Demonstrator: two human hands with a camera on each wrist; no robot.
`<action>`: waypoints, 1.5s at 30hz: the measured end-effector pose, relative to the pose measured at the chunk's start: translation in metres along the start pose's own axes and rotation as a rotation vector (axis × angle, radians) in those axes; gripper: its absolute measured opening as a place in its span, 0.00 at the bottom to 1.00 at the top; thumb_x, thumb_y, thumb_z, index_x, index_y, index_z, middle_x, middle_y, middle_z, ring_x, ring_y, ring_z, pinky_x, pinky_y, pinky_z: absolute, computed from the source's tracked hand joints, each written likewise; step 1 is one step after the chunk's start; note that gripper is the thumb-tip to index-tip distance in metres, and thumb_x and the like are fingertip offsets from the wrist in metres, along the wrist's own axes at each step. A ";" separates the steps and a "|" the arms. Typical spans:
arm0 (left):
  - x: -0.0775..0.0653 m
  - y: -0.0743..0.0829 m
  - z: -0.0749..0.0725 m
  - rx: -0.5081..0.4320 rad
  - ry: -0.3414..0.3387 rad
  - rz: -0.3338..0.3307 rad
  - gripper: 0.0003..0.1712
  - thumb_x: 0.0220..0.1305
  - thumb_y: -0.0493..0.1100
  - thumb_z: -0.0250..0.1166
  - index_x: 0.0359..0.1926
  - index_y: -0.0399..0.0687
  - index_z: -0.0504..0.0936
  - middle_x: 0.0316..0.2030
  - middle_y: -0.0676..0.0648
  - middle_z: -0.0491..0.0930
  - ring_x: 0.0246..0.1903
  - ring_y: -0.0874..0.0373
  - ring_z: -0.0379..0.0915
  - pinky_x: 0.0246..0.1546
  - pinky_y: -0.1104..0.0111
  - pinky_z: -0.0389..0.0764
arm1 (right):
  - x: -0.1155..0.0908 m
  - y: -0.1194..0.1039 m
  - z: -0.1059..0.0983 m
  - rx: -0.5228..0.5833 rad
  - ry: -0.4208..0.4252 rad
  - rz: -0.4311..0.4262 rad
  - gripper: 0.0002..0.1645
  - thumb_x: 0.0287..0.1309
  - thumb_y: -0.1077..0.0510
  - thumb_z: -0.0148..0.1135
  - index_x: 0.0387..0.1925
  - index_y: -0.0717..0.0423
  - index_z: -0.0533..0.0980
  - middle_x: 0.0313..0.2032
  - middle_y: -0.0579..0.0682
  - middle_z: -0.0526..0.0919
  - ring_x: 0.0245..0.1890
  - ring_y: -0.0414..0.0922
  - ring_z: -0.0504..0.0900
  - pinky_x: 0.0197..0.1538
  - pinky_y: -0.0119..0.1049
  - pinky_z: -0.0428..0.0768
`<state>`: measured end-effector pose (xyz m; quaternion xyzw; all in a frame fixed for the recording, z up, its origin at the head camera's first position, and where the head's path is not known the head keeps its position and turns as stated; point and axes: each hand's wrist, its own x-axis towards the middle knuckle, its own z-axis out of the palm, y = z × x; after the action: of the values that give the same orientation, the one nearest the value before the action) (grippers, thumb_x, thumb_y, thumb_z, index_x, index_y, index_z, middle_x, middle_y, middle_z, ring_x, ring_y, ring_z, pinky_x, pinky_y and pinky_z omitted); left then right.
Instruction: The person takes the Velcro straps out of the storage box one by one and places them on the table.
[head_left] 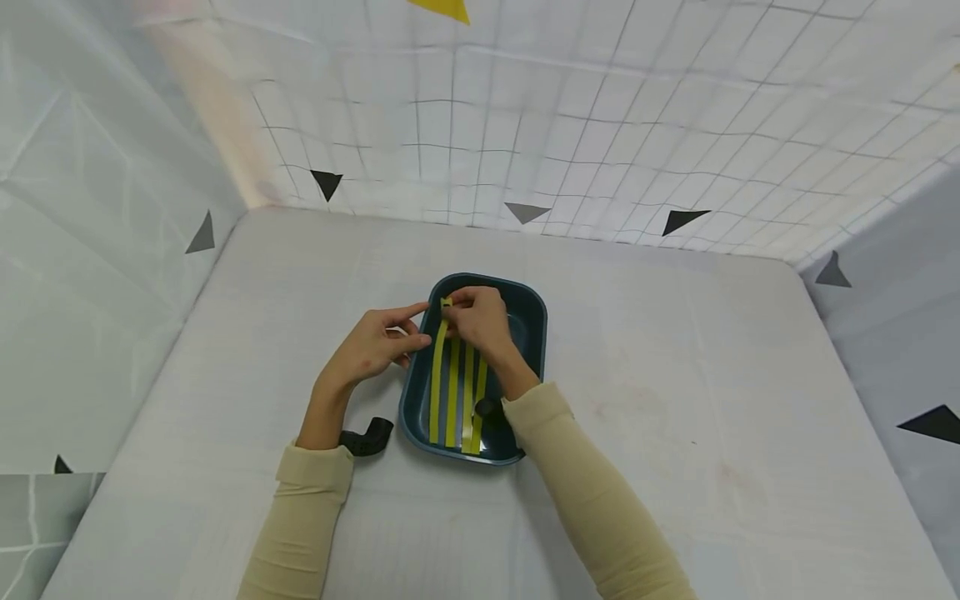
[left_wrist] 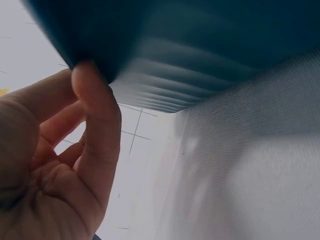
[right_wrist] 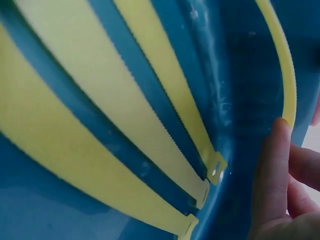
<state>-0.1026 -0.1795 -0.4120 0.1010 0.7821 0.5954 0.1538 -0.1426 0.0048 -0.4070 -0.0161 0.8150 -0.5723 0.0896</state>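
Sleeves point(head_left: 600, 508) foremost, with right hand point(head_left: 478, 320) in pinch on yellow strip point(right_wrist: 288, 75), left hand point(head_left: 375, 340) loose-fingered against teal tray point(head_left: 530, 325).

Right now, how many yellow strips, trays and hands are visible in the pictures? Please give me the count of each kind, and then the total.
Yellow strips: 4 (1 held by the right hand, 3 lying in the dark blue-green tray)
Trays: 1
Hands: 2 (the right hand, and the left hand at the tray's edge)
Total: 7
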 end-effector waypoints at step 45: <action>-0.002 0.002 0.000 0.021 0.003 0.015 0.34 0.67 0.39 0.66 0.71 0.40 0.66 0.34 0.40 0.77 0.22 0.52 0.76 0.29 0.58 0.84 | -0.029 -0.033 -0.051 0.242 0.047 -0.021 0.15 0.63 0.65 0.64 0.50 0.69 0.80 0.41 0.60 0.81 0.34 0.48 0.83 0.35 0.35 0.85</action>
<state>-0.1008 -0.1793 -0.4097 0.1075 0.7877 0.5885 0.1473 -0.1254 0.0447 -0.3555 -0.0001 0.7416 -0.6676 0.0659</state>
